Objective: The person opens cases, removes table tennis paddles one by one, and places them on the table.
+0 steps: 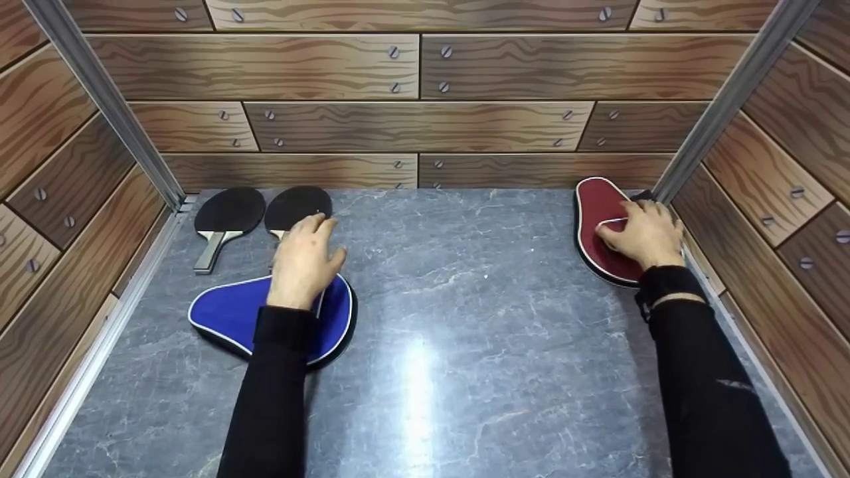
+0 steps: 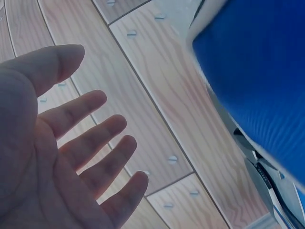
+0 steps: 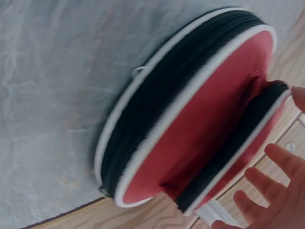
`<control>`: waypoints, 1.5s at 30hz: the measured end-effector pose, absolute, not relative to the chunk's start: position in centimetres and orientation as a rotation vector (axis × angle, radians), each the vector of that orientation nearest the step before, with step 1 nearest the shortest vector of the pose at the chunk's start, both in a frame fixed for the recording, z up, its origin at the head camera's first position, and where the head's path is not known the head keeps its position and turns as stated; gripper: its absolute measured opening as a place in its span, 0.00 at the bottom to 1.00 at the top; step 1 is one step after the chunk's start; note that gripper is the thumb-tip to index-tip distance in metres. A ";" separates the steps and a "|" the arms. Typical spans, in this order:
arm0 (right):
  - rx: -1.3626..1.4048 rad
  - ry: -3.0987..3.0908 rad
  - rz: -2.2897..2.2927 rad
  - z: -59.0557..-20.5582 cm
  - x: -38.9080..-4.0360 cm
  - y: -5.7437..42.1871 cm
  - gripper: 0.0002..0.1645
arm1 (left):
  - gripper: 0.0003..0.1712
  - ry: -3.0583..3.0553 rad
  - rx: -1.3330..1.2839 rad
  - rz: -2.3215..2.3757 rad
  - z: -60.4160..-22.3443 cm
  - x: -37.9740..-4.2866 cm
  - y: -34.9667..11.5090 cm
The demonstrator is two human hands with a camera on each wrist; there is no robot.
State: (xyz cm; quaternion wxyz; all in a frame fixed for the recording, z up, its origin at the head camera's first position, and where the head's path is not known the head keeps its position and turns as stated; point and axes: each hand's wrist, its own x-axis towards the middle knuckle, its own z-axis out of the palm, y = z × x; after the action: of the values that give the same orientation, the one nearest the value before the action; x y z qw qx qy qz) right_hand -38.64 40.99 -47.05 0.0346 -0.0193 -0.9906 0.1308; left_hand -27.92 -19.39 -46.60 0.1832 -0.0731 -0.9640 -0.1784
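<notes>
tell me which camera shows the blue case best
The head view: it shows the blue case from end to end, though the left hand and sleeve hide part. The left wrist view shows only a piece, cut off by the picture's edge; the right wrist view shows none.

We count one blue case [image 1: 229, 312], two paddles [image 1: 230, 210] [image 1: 297, 203] beyond it, one red case [image 1: 595, 207] to its right, and two hands [image 1: 304, 255] [image 1: 647, 232], one above the blue case.
</notes>
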 end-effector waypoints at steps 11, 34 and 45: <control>-0.113 -3.120 0.480 -48.2 -38.1 42.1 0.65 | 0.32 -2.744 -0.266 -0.452 -47.1 -28.0 -18.4; 0.072 -3.253 0.465 -47.1 -37.0 38.7 0.69 | 0.33 -2.758 -0.300 -0.435 -46.2 -27.4 -17.3; 0.244 -3.312 0.417 -46.1 -36.5 35.7 0.71 | 0.32 -2.732 -0.327 -0.435 -46.0 -27.1 -16.6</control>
State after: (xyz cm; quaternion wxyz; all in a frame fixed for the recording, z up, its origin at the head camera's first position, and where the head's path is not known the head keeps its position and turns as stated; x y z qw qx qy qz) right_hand -36.54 35.69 -46.06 -0.1025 0.0726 -0.9843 0.1241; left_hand -27.11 -16.60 -45.97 0.1772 -0.1156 -0.9652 -0.1536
